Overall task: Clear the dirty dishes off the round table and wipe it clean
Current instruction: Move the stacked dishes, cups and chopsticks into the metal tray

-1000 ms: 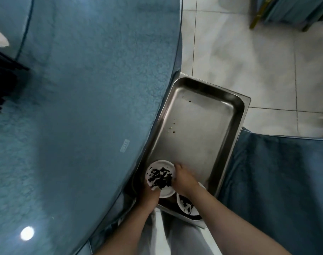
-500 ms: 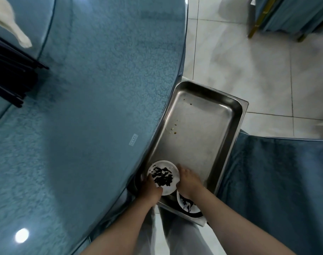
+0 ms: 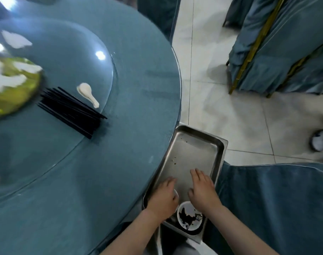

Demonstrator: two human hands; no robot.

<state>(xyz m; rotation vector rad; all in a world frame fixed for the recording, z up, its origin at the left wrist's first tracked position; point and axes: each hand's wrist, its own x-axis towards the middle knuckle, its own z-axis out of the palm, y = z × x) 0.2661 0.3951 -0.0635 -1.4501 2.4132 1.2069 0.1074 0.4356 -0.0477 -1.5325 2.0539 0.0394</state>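
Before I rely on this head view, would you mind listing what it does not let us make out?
- Dish under the left hand: only a white rim sliver shows; the hand covers the rest.
- Green plate at the left edge: motion blurred and cut off, contents unreadable.
- Small dish in the steel tray: the right hand overlaps its far rim.
- Black chopsticks: count unclear.

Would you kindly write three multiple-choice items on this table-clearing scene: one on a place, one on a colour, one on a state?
1. Where does the white spoon lie?
A. in the steel tray
B. on the glass turntable beside the chopsticks
C. on the floor

2. What colour are the chopsticks?
A. black
B. red
C. white

3. How is the right hand?
A. gripping a cloth
B. fist closed
C. open over the steel tray

Answers: 1 B, it rests by the bundle; 2 A, the bundle is black; 3 C, fingers straight, holding nothing.
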